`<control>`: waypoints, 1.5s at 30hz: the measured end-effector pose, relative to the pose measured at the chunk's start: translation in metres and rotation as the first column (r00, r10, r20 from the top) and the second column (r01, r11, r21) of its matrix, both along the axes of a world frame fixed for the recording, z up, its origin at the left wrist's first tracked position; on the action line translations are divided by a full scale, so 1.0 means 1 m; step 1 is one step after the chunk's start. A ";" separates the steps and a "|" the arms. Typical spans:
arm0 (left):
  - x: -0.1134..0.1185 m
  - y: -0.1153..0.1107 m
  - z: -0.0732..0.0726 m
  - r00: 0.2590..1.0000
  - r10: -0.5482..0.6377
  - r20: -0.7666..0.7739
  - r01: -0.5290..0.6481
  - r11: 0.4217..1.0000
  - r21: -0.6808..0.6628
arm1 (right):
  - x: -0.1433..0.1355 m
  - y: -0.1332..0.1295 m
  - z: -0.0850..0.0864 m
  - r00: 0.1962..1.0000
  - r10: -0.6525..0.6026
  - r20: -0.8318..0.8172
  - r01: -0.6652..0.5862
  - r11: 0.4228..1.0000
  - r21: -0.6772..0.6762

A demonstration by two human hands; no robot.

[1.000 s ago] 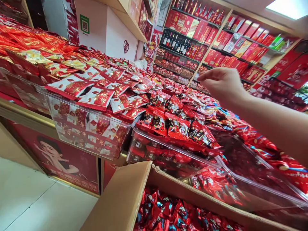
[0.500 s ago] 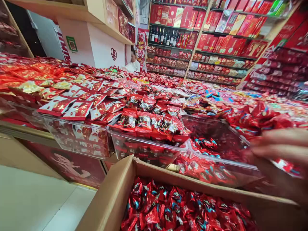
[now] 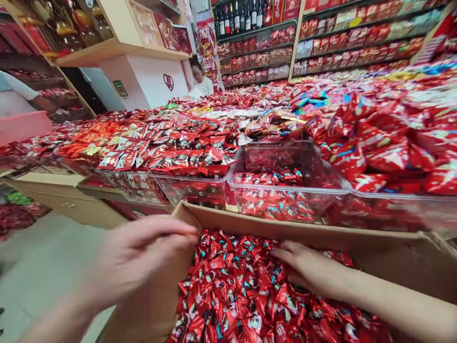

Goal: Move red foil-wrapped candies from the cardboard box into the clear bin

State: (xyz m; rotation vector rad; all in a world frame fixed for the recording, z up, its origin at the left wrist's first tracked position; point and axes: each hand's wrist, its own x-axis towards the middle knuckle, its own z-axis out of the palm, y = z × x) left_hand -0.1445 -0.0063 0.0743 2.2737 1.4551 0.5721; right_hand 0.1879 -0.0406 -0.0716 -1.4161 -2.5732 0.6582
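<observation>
A cardboard box [image 3: 250,220] full of red-wrapped candies [image 3: 228,286] stands in front of me. My right hand [image 3: 303,264] reaches in from the right, and its stretched fingers touch the candies; the lower fingers are partly hidden. Over the box's left edge hovers my left hand [image 3: 143,255], blurred, with its fingers extended and nothing visible in them. Just beyond the box is a clear plastic bin [image 3: 285,189], with a low layer of similar red candies at its bottom.
Neighbouring bins on the counter are heaped with red packets [image 3: 193,159] and larger red bags [image 3: 385,147]. Shelves with bottles [image 3: 237,19] line the back. A person [image 3: 203,85] is behind the counter; another person's arm [image 3: 21,90] is at left, near a pink tub [image 3: 24,127].
My right hand has come down from beside the clear bin into the box of candies. My left hand has entered from the left. The view has tilted down and shifted.
</observation>
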 end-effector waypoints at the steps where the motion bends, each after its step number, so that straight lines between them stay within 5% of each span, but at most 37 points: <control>1: 0.036 -0.001 -0.002 0.972 -0.216 -0.097 0.200 0.969 -0.148 | -0.002 -0.003 -0.004 1.000 0.004 0.002 -0.004 1.000 0.006; 3: 0.097 -0.001 -0.020 0.790 -0.580 -0.199 0.481 0.787 -0.386 | -0.006 -0.009 -0.012 0.999 -0.023 0.024 0.023 1.000 0.022; 4: 0.120 0.001 -0.034 0.683 -0.681 -0.264 0.532 0.711 -0.460 | -0.008 -0.012 -0.016 0.998 -0.052 0.042 0.050 0.998 0.038; 7: 0.159 0.010 -0.071 0.504 -0.735 -0.453 0.521 0.677 -0.519 | -0.011 -0.017 -0.023 0.989 -0.119 0.090 0.107 0.986 0.124; 11: 0.165 0.019 -0.090 0.562 -0.713 -0.420 0.555 0.701 -0.447 | -0.009 -0.011 -0.016 0.987 -0.127 0.101 0.104 0.973 0.204; 14: 0.156 0.022 -0.084 0.669 -0.694 -0.266 0.530 0.697 -0.483 | -0.008 -0.004 0.004 0.995 -0.103 0.011 0.098 0.965 0.244; 17: 0.150 0.024 -0.072 0.773 -0.634 0.011 0.507 0.607 -0.612 | -0.008 -0.001 0.029 0.956 -0.087 -0.279 0.142 0.973 0.183; 19: 0.150 0.025 -0.065 0.823 -0.550 0.140 0.502 0.590 -0.633 | -0.009 -0.002 0.043 0.817 -0.187 -0.545 0.216 0.976 -0.012; 21: 0.151 0.024 -0.059 0.863 -0.484 0.144 0.481 0.701 -0.526 | -0.010 -0.005 0.053 0.575 -0.376 -0.727 0.197 0.926 -0.323; 23: 0.151 0.021 -0.055 0.882 -0.466 0.071 0.463 0.825 -0.324 | -0.011 -0.008 0.061 0.351 -0.537 -0.767 0.047 0.828 -0.559; 25: 0.150 0.018 -0.053 0.881 -0.473 0.007 0.467 0.867 -0.172 | -0.012 -0.009 0.066 0.218 -0.615 -0.758 -0.061 0.767 -0.639; 27: 0.149 0.015 -0.051 0.870 -0.493 -0.003 0.488 0.863 -0.131 | -0.013 -0.009 0.069 0.165 -0.648 -0.743 -0.032 0.750 -0.661; 31: 0.149 0.011 -0.047 0.857 -0.468 0.217 0.515 0.801 -0.304 | -0.012 -0.007 0.067 0.251 -0.667 -0.702 0.119 0.741 -0.661; 35: 0.152 0.008 -0.050 0.848 -0.305 0.434 0.522 0.625 -0.581 | -0.010 -0.005 0.058 0.360 -0.633 -0.685 0.204 0.770 -0.604; 39: 0.150 0.007 -0.061 0.899 -0.243 0.365 0.428 0.662 -0.615 | -0.012 -0.008 0.055 0.469 -0.601 -0.647 0.270 0.795 -0.542; 43: 0.146 0.007 -0.064 0.903 -0.332 0.273 0.430 0.662 -0.615 | -0.011 -0.017 0.074 0.732 -0.375 -0.569 0.330 0.926 -0.187; 45: 0.144 0.007 -0.061 0.887 -0.399 0.233 0.451 0.637 -0.625 | -0.005 -0.018 0.097 0.812 -0.270 -0.518 0.359 0.930 0.078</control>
